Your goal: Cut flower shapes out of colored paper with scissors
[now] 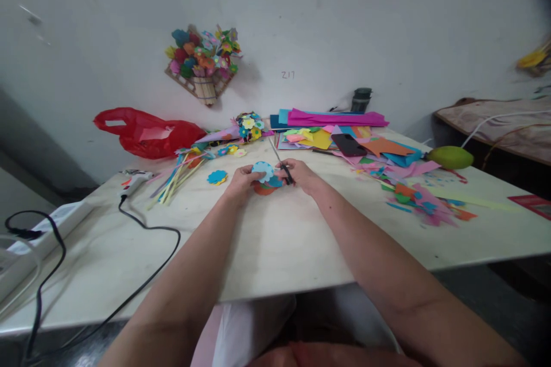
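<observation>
My left hand (241, 182) pinches a light blue round paper piece (262, 171) with a scalloped edge. Below it, an orange paper piece (264, 188) and a darker blue one (275, 181) show beside my fingers. My right hand (298, 175) is closed around the dark handles of the scissors (284, 170), whose blades point up and away from me. The fingertips of both hands are close together over the white table (284, 241). To the left of my left hand lies a blue flower-shaped paper stack (217, 176) with yellow under it.
A red plastic bag (150, 135), paper strips (178, 175) and a corded glue gun (135, 183) are on the left. Paper flowers (252, 125) stand at the back. A phone (349, 145), colored sheets (336, 118), scraps (430, 203) and a green oval object (451, 157) lie right.
</observation>
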